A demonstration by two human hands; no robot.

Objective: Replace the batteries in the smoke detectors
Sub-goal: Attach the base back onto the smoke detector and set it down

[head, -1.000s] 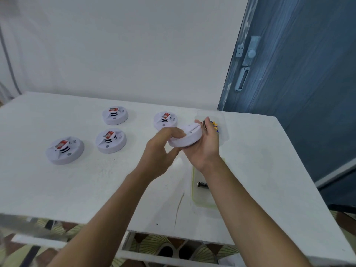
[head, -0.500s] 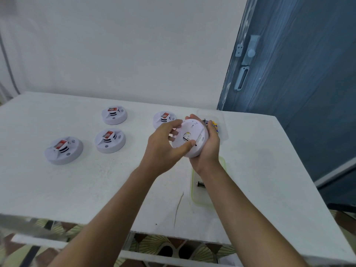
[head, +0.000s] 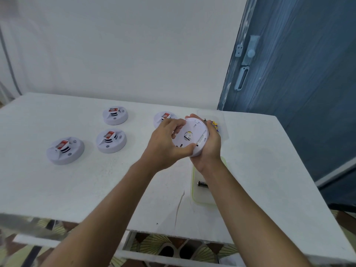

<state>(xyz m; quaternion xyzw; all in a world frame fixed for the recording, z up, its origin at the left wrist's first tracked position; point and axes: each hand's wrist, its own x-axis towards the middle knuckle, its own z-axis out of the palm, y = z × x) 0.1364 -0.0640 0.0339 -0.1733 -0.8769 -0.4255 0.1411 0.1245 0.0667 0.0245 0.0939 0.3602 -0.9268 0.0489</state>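
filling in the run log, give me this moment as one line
held: smoke detector, back side up | left hand: grips its edge | right hand: cradles it | table: four detectors resting | tray: one battery

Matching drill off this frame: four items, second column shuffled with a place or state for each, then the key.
Column 1
1. held detector
2. battery
3. door
4. leftmost detector

Column 2
A. lies in the tray
B. blue, to the right beyond the table
C. gripped by the left hand and the right hand, above the table
D. rests on the table, red label on top

Pairs: 1-C, 2-A, 3-B, 4-D
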